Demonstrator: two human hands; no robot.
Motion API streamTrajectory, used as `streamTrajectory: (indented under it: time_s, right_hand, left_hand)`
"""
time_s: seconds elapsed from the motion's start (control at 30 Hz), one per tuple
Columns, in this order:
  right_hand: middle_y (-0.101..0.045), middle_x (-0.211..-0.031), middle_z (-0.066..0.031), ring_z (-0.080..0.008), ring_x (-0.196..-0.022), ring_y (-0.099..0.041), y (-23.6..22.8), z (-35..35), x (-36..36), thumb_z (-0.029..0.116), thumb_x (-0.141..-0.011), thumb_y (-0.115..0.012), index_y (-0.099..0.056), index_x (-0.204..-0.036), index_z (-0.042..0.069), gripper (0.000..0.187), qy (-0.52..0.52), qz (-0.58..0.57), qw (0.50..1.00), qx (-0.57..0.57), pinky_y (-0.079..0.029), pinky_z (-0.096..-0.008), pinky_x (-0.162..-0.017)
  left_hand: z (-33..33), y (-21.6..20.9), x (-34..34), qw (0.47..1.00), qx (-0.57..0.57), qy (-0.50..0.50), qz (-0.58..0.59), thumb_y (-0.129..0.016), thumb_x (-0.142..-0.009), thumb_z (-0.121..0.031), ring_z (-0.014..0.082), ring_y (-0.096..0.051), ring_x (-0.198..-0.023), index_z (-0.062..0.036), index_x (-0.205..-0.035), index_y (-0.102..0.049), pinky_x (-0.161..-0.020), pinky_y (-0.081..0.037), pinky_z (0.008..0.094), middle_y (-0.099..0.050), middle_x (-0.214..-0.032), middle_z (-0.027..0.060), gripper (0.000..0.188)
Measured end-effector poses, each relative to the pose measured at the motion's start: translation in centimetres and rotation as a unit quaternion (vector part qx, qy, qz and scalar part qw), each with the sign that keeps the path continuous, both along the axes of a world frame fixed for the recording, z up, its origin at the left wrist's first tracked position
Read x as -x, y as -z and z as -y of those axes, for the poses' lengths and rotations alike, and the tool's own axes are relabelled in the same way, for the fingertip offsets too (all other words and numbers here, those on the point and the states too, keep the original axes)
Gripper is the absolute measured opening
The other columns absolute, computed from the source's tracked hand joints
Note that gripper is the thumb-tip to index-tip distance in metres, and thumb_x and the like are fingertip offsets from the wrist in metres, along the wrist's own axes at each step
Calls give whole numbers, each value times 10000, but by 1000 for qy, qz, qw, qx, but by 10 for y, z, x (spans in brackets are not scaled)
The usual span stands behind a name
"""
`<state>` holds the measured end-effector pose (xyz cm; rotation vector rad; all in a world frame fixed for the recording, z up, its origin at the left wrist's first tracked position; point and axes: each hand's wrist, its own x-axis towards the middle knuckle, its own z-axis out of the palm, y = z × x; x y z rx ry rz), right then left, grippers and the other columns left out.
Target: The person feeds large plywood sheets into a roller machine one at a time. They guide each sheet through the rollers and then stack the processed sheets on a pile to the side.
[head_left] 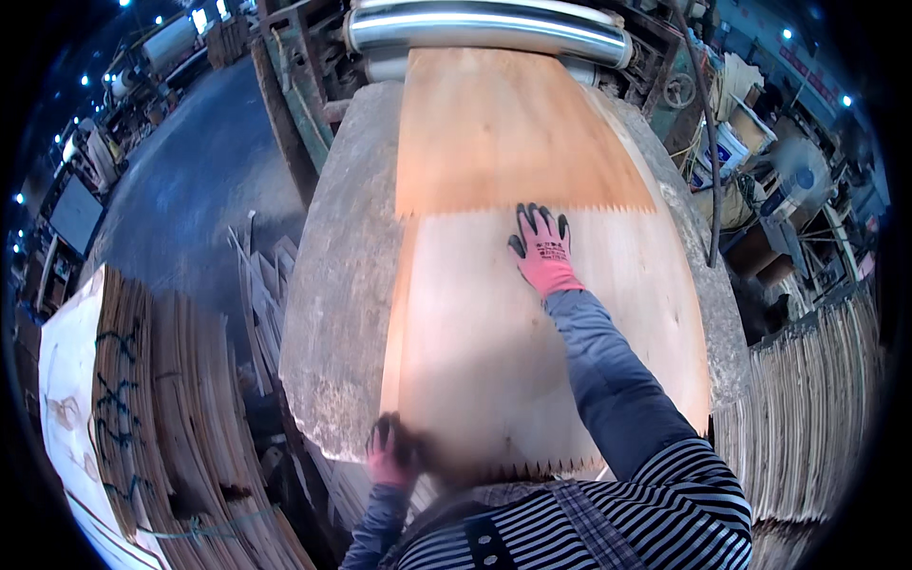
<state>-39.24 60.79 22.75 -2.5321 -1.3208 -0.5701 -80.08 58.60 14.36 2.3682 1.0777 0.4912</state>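
A pale wood veneer sheet with toothed ends lies on the worn grey table in front of me. My right hand, in a pink and black glove, rests flat on its far end with fingers apart. Just beyond those fingertips is the toothed edge of a browner veneer sheet, which reaches up to the shiny metal roller. My left hand, gloved alike, is at the near left corner of the pale sheet. Its fingers are dark and blurred, so their grip cannot be made out.
The grey table shows along both sides of the veneer. At lower left stands a tied stack of veneer; another stack is at right. A dark upright pole rises beside the table's right edge. Blue-grey floor extends to the left.
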Motion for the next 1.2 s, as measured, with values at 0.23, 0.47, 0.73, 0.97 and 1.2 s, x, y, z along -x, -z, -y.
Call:
streamTrajectory:
  time_s: [0.23, 0.47, 0.73, 0.97, 1.2]
  right_hand:
    - [-342, -1283, -189, -313, -1226, -274, 0, 134, 136, 323, -741, -588, -344, -1252, 9, 647, -122, -115, 986, 15, -161, -458, -1020]
    - [-357, -1269, -214, -368, -1200, -309, 52, 302, 221, 350, -695, -646, -329, -1252, -4, 732, -153, -81, 985, 12, -230, -490, -990]
    - [-504, -1111, -218, -398, -1028, -486, -49, 326, 279, 323, -812, -499, -442, -1164, -15, 491, -100, -66, 988, -95, -399, -451, -859]
    - [-566, -1002, -173, -323, -914, -547, -56, 249, 215, 279, -641, -631, -568, -1036, 26, 473, -73, -5, 997, -17, -424, -410, -818]
    - [-570, -1029, -118, -287, -913, -552, -14, 120, 83, 235, -667, -656, -573, -1039, 86, 410, -117, 31, 988, -99, -434, -389, -806]
  left_hand:
    - [-4, -24, 7, 998, -17, 9, 56, -633, -676, -206, 364, -339, -1158, -85, -1214, -438, -949, -310, 424, -333, -1277, 211, 585]
    - [23, -148, -13, 794, 486, 153, 331, -522, -827, -114, 100, -517, -693, -59, -1332, -187, -627, -456, 237, -531, -966, 93, 608]
    - [31, -177, 69, 810, 445, 218, 314, -481, -823, -45, 214, -494, -1030, 35, -1293, -234, -837, -421, 303, -449, -1200, 146, 536]
    - [0, 48, 31, 985, 99, 75, 119, -585, -744, -274, 359, -409, -1103, -61, -1214, -383, -912, -344, 432, -433, -1187, 206, 554]
    - [8, -30, -12, 997, 73, 3, 14, -637, -701, -255, 360, -351, -1157, -48, -1277, -307, -963, -286, 424, -382, -1246, 209, 696]
